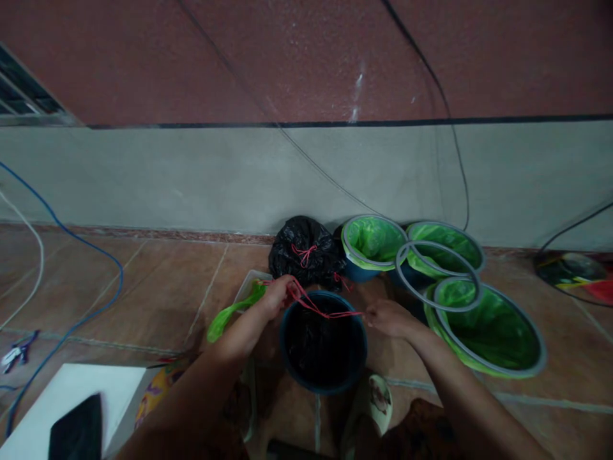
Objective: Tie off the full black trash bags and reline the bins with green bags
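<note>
A dark blue bin lined with a black bag stands on the tiled floor in front of me. My left hand is closed on a red drawstring at the bin's far left rim. My right hand pinches the same string at the right rim, so it stretches taut across the opening. A green plastic bag lies just left of my left hand.
A tied black rubbish bag sits against the wall behind the bin. Three green-lined bins and a loose grey ring stand to the right. Blue cable runs across the floor at left; a white box with a dark phone sits near left.
</note>
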Tool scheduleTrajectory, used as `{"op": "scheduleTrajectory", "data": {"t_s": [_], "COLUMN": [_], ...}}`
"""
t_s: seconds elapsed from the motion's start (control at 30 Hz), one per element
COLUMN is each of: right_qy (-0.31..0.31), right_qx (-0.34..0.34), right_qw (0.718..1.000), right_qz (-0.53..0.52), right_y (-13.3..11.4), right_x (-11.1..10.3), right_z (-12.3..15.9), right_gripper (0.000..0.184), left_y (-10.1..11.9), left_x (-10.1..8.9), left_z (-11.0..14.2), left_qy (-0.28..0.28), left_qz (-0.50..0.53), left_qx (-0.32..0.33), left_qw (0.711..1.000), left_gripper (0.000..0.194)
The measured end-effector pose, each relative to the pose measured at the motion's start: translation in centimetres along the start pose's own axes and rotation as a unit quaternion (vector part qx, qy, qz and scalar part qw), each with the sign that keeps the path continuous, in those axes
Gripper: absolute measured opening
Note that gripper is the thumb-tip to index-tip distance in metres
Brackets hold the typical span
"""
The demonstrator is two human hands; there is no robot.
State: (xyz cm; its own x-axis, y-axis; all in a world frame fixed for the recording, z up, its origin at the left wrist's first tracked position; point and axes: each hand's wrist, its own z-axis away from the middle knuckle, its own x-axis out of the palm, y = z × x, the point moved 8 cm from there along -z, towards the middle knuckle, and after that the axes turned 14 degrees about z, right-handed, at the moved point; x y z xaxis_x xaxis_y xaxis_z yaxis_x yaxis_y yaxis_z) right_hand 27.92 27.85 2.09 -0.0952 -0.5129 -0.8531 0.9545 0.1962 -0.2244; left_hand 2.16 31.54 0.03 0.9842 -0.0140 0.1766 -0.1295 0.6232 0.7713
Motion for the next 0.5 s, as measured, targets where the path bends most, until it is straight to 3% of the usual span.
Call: {"op": "scheduleTrajectory", "data": {"t_s": [0.1, 0.2, 0.3, 0.5], "right_qy": [0.013, 0.069, 0.058, 0.036], "right_qx": [-0.041, -0.113, -0.120, -0.169], "right_qw": [0.996, 0.964, 0.932, 0.913], "right_qz": [-0.082, -0.233, -0.338, -0.369], "right_y": [-1.3, -3.9, -6.2, -10.2], "right_x": [-1.4, -2.6, -1.3, 1.0], "right_z": [0.1, -0.1, -0.8, -1.4], "right_gripper": [0.039, 0.036, 0.032, 0.031], "left_y": [0.9, 1.7, 2.9, 5.1], "left_x": [2.6, 5.0, 6.7, 9.3], "left_z": [0.4, 0.8, 1.6, 4.0], "left_qy": [-0.086, -0.136, -0.148, -0.234], "left_qz": [-0.004, 0.008, 0.027, -0.058], "left_qx": [0.007, 0.039, 0.092, 0.162], "left_qw": [0.996, 0.990, 0.984, 0.957], "left_gripper": [0.040, 0.039, 0.041, 0.031]}}
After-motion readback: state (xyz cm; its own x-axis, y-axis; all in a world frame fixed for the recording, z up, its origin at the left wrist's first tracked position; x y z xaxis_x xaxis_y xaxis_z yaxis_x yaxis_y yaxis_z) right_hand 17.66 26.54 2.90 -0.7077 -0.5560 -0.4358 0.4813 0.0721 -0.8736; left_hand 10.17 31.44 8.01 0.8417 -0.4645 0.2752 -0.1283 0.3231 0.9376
